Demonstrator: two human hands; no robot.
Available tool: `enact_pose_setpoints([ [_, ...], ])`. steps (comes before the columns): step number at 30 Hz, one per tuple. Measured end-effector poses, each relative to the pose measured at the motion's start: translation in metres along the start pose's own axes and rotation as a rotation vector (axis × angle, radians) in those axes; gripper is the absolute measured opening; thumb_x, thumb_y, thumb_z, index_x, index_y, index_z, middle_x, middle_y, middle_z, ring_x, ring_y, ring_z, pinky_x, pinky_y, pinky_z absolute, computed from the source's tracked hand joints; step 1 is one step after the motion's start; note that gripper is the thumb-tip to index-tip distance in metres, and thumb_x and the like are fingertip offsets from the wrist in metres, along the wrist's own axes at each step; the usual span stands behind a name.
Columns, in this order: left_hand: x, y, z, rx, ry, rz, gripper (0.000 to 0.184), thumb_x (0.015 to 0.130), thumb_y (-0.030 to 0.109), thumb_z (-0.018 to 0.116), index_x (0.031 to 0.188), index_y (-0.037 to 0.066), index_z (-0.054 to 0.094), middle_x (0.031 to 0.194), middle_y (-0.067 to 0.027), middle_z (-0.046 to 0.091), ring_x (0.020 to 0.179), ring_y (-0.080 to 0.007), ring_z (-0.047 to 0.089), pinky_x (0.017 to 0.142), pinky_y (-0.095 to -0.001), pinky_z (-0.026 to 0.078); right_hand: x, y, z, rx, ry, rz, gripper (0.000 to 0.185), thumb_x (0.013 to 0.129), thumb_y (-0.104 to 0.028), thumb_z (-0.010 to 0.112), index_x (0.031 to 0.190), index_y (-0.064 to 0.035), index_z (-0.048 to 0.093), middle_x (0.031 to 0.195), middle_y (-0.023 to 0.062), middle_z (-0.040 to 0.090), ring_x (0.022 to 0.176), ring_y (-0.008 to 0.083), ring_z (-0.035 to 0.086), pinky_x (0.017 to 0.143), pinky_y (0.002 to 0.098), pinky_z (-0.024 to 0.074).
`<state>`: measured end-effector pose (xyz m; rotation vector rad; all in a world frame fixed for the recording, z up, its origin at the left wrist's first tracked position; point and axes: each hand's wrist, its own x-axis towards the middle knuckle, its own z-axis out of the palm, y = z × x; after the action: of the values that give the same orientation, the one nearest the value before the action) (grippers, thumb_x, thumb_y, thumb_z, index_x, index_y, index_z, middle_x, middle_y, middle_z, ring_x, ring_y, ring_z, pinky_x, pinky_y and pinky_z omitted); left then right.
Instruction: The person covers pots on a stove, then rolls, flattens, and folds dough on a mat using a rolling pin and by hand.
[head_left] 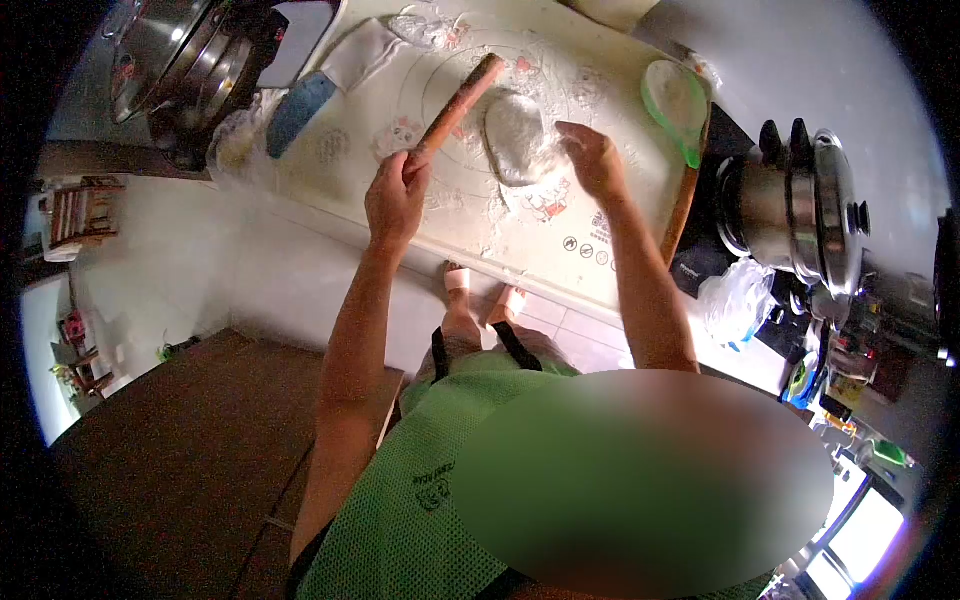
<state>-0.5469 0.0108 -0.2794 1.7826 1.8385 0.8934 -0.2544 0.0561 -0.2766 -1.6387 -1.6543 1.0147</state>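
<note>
My left hand [397, 200] is wrapped around one end of a wooden rolling pin [462, 103], which slants up and to the right over the mat. A flattened oval piece of dough [515, 138], dusted with flour, lies on the white printed mat [600, 215] just right of the pin. Close beside the dough's right edge is my right hand [595, 163], its fingers curled together. Whatever may be between those fingers is too small to make out. Loose flour is scattered around the dough and below it.
At the mat's right edge lies a green scoop-shaped utensil [672, 105]. A white cloth [362, 55] and a blue one [300, 112] are at the upper left. Stacked pots [790, 205] stand right, near a plastic bag [738, 300]; more cookware [200, 75] is at left.
</note>
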Motion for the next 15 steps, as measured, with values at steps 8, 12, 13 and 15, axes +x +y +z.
enact_pose_setpoints([
  [8, -0.015, 0.013, 0.022, 0.012, -0.029, 0.105, 0.032, 0.083, 0.029, 0.06, 0.101, 0.003, 0.054, 0.088, -0.0149, 0.059, 0.082, -0.035, 0.059, 0.069, -0.0421, 0.047, -0.05, 0.007, 0.049, -0.647, 0.087, -0.603, 0.043, 0.078, -0.014, 0.064, 0.12, -0.0163, 0.056, 0.135, 0.0088, 0.045, 0.122, 0.0291, 0.044, 0.097, 0.0372, 0.044],
  [12, -0.019, 0.034, 0.03, 0.083, -0.201, 0.088, 0.028, 0.085, 0.029, 0.056, 0.097, 0.003, 0.055, 0.085, -0.0146, 0.058, 0.079, -0.0334, 0.058, 0.068, -0.0422, 0.047, -0.053, 0.028, 0.031, -0.661, 0.001, -0.649, 0.043, 0.076, -0.013, 0.065, 0.118, -0.0185, 0.058, 0.131, 0.0087, 0.048, 0.122, 0.0292, 0.045, 0.099, 0.0368, 0.0431],
  [13, -0.021, 0.04, 0.038, 0.077, -0.19, 0.089, 0.028, 0.085, 0.029, 0.056, 0.097, 0.003, 0.055, 0.085, -0.0146, 0.058, 0.079, -0.0334, 0.058, 0.068, -0.0422, 0.047, -0.055, 0.036, 0.026, -0.668, 0.001, -0.66, 0.043, 0.076, -0.013, 0.065, 0.118, -0.0185, 0.058, 0.131, 0.0087, 0.048, 0.122, 0.0292, 0.045, 0.099, 0.0368, 0.0431],
  [15, -0.035, 0.046, 0.06, 0.09, -0.142, 0.18, 0.026, 0.085, 0.026, 0.056, 0.097, 0.003, 0.055, 0.086, -0.0144, 0.058, 0.08, -0.0319, 0.058, 0.069, -0.0427, 0.047, -0.066, 0.054, 0.015, -0.634, -0.043, -0.577, 0.04, 0.076, -0.014, 0.065, 0.115, -0.0187, 0.06, 0.13, 0.0084, 0.05, 0.121, 0.0282, 0.046, 0.097, 0.0357, 0.0448],
])
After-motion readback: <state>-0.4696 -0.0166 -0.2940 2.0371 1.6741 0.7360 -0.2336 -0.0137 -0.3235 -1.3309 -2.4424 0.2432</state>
